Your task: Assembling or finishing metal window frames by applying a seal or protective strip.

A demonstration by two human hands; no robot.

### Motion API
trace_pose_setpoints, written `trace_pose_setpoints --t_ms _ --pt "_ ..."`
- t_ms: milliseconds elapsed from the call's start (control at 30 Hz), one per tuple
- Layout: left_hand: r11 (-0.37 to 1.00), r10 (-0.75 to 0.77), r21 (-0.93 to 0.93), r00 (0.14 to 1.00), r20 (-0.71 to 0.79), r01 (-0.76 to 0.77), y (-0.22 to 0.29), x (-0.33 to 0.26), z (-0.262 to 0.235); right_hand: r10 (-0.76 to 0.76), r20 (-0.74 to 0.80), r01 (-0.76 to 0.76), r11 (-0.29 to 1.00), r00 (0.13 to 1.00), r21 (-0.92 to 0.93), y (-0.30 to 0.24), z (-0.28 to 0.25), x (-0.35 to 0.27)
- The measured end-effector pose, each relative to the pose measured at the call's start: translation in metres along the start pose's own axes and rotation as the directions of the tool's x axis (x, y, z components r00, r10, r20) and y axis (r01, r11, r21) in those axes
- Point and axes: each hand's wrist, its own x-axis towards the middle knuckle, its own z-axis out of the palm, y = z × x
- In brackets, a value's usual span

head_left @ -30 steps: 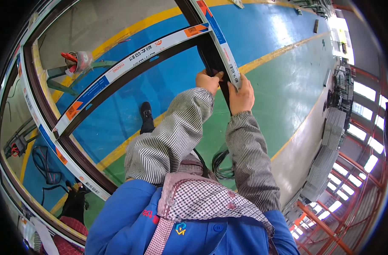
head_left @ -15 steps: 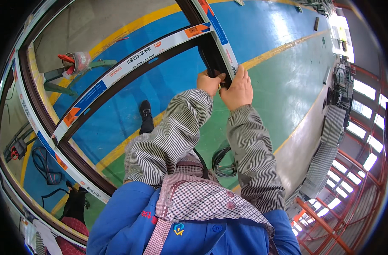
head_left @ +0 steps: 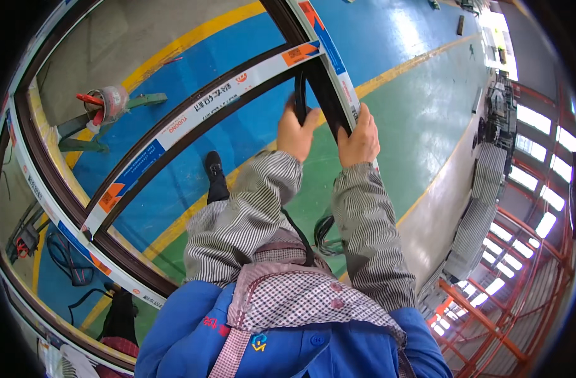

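Large dark brown window frame (head_left: 61,201) with white protective film, standing upright over the blue, green and yellow painted workshop floor (head_left: 426,120), crossed by one slanting bar (head_left: 193,126). Filling the left and the upper part of the view, with its upright bar (head_left: 329,79) right under both hands.

Long black rubber sealing strip (head_left: 300,94), running along that upright bar and hanging down in a loose bundle (head_left: 325,233) near the striped sleeves.

Holding the strip with the left hand (head_left: 295,133), fingers closed around it, just beside the bar. Pressing on the edge of the bar with the right hand (head_left: 358,140), fingers bent over the white film, gripping the profile and not the strip, as far as visible.

Judging the step as seating the strip into the groove: best doing it by feeding with the left hand without stretching the rubber, pushing in short portions, keeping the strip straight and not twisted, and steadying the bar with the right hand.

Lying far at the left, a red-handled tool (head_left: 98,104) on a green stand (head_left: 95,129).
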Motion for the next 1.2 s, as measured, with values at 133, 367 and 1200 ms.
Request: trace_pose_setpoints --t_ms 133,367,1200 --pt "0.993 0.122 0.012 0.990 -0.067 -0.121 0.033 0.005 -0.014 -0.085 -0.160 0.066 0.991 0.983 -0.118 -0.020 0.013 0.022" --pt "0.999 -0.030 0.044 0.998 0.047 0.028 0.051 0.020 -0.041 -0.002 -0.134 -0.003 0.999 0.991 -0.039 -0.024 0.013 0.024" --pt "0.988 -0.108 0.118 0.990 0.089 0.097 0.053 0.020 -0.036 0.060 -0.139 -0.034 0.982 0.988 0.185 -0.052 0.017 0.070"
